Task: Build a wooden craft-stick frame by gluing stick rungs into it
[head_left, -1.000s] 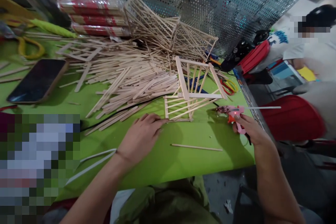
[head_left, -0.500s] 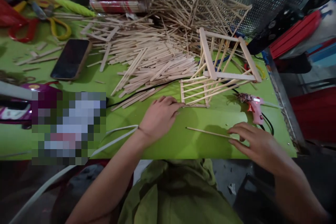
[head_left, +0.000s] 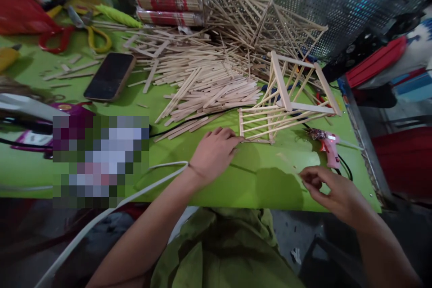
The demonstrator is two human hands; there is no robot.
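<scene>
A frame of wooden craft sticks and thin round sticks leans on the green table, its smaller square end low and its larger one raised. My left hand rests on the table with its fingertips closed at the near left corner of that small end. Farther right, my right hand is raised a little above the table, thumb and fingers pinched on a thin wooden stick. That stick is blurred and points up and left; its shadow falls on the table between my hands.
A pink glue gun lies beyond my right hand. Loose sticks are heaped behind the frame, near wrapped stick bundles. A phone, yellow-handled pliers and a white cable are at left.
My right hand has lifted the stick off the table surface and tilted its far end upward. My left hand keeps its place at the frame's corner. The whole view has shifted slightly.
</scene>
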